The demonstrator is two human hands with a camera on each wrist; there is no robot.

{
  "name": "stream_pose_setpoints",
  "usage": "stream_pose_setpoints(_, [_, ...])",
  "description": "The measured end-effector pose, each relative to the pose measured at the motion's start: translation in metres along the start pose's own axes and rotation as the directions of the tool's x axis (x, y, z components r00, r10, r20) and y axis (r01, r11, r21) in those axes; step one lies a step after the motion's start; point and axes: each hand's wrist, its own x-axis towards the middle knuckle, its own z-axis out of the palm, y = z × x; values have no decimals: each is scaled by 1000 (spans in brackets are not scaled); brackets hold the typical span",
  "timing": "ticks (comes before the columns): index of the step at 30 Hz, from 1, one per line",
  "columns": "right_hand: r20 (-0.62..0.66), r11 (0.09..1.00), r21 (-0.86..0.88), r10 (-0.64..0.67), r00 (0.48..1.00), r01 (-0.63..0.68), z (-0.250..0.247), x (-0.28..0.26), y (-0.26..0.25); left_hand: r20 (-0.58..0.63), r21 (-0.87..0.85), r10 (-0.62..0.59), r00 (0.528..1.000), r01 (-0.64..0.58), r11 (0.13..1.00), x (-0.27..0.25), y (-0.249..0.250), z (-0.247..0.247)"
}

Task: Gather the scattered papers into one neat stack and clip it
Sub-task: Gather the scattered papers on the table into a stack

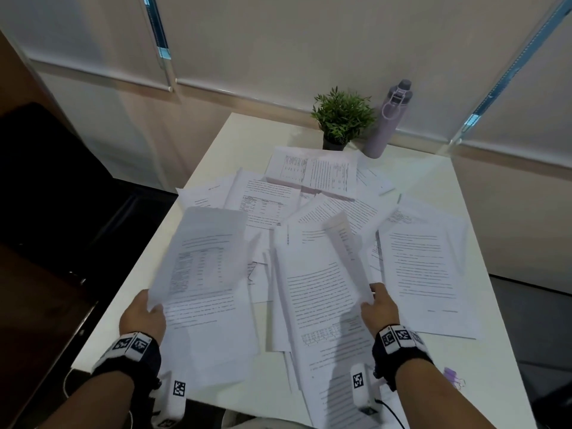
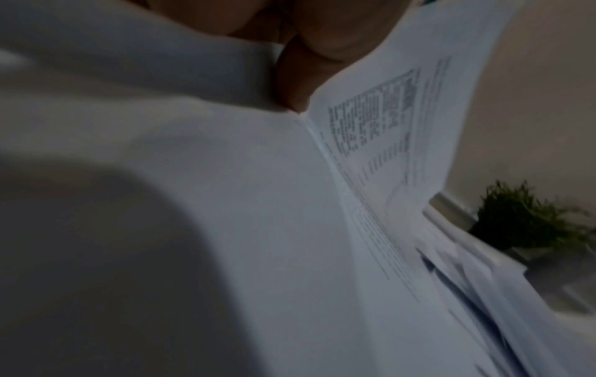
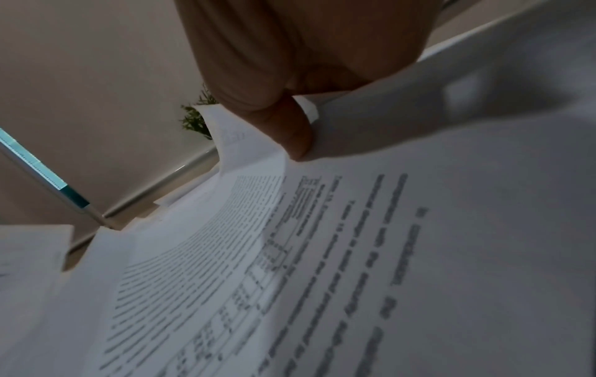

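Note:
Many printed white papers lie scattered and overlapping across the white table. My left hand pinches the near corner of a sheet with a table printed on it and holds it lifted off the pile; the same sheet rises beside my thumb in the left wrist view. My right hand pinches the edge of another sheet, which curls upward. In the right wrist view my fingers grip that curled sheet above a page of text. A purple binder clip lies near the table's right front edge.
A small potted plant and a lilac bottle stand at the table's far edge against the blinds. A dark chair is to the left of the table. Bare tabletop shows at the far right and the near left.

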Motion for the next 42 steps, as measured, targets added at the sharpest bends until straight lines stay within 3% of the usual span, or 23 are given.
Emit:
stream_pose_setpoints(3, [19, 1000, 10, 18, 1000, -18, -12, 1, 7, -19, -75, 31, 999, -32, 997, -2, 10, -13])
stream_pose_setpoints(8, [145, 972, 214, 65, 987, -96, -10, -7, 9, 220, -195, 2, 975, 42, 980, 8, 6, 14])
stream_pose_setpoints(12, [244, 960, 264, 27, 970, -93, 6, -22, -2, 445, -229, -5, 896, 119, 966, 2, 5, 58])
stream_pose_setpoints(18, [366, 886, 433, -2, 931, -169, 29, -37, -13, 634, -313, 44, 772, 204, 928, -34, 30, 79])
stream_pose_setpoints(19, [376, 865, 466, -2, 926, -188, 31, -39, -14, 637, -306, 64, 768, 176, 936, -38, 31, 80])
stream_pose_setpoints(21, [383, 825, 522, 2, 924, -218, 33, -41, -15, 585, -247, 89, 806, 72, 966, -43, 30, 82])
stream_pose_setpoints(24, [299, 876, 466, -27, 954, -121, 26, -36, -16, 529, -171, 153, 834, -72, 983, -47, 28, 80])
stream_pose_setpoints(26, [122, 970, 238, -79, 989, 48, 16, -23, -11, 530, -123, 207, 822, -167, 978, -48, 29, 75])
stream_pose_setpoints(28, [-20, 977, -142, -163, 986, 159, 4, -7, -2, 494, -80, 240, 835, -231, 970, -47, 30, 71])
stream_pose_setpoints(29, [-35, 948, -280, -166, 986, 150, -3, 0, 3, 475, -49, 243, 846, -251, 967, -48, 30, 69])
stream_pose_setpoints(32, [35, 861, -507, -5, 999, 22, -17, 13, 19, 474, -16, 252, 843, -278, 960, -51, 29, 63])
stream_pose_setpoints(35, [81, 868, -490, 141, 987, -84, -23, 20, 24, 472, -55, 272, 839, -280, 958, -52, 34, 56])
stream_pose_setpoints(37, [43, 907, -401, 160, 986, -129, -24, 19, 18, 440, -65, 277, 854, -278, 958, -50, 37, 51])
stream_pose_setpoints(39, [-25, 951, -299, 69, 997, -74, -21, 13, 10, 417, -68, 273, 867, -269, 961, -47, 38, 49])
stream_pose_setpoints(42, [-98, 968, -162, -207, 973, 190, -5, -8, -9, 433, -110, 242, 869, -215, 970, -44, 38, 52])
